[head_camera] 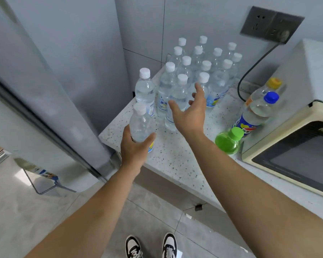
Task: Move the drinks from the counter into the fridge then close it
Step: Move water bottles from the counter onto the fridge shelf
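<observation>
Several clear water bottles with white caps stand packed on the speckled counter, against the back wall. My left hand grips one water bottle at the counter's near left corner, thumb and fingers curled round its lower half. My right hand hovers with fingers spread, just in front of the nearest standing bottle; whether it touches the bottle I cannot tell. The grey fridge stands to the left of the counter.
A green bottle, a blue-capped bottle and a yellow-capped bottle stand at the counter's right, beside a cream microwave. A black cable runs to the wall socket. My shoes are on the tiled floor below.
</observation>
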{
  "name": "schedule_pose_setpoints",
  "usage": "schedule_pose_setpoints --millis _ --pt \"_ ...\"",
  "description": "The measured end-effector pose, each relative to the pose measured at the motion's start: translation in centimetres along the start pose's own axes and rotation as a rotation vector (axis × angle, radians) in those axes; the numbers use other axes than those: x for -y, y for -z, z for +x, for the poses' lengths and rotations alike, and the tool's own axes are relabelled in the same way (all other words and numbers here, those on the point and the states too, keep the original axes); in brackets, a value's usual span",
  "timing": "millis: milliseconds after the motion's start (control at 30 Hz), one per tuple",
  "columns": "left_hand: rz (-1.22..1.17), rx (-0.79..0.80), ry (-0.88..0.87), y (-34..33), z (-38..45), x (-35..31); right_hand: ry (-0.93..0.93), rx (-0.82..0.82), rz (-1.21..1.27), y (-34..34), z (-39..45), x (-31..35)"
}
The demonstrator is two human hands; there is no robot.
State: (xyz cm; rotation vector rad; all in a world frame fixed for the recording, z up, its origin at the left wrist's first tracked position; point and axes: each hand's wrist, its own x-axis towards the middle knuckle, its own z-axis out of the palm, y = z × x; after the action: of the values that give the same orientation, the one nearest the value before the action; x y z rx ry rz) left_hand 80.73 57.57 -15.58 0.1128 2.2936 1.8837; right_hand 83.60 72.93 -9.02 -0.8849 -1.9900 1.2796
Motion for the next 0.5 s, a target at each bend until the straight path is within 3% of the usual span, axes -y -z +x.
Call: schedule_pose_setpoints --millis 200,500 --pt "0.025 0.022 -0.010 -0.1 0.5 0.2 -0.020 -0.083 -0.200 -2.2 5.4 1.1" --pt "0.162 0.134 -0.007 0.4 0.6 1.7 0.072 -0.101 0.013 0.6 -0.2 -0.3"
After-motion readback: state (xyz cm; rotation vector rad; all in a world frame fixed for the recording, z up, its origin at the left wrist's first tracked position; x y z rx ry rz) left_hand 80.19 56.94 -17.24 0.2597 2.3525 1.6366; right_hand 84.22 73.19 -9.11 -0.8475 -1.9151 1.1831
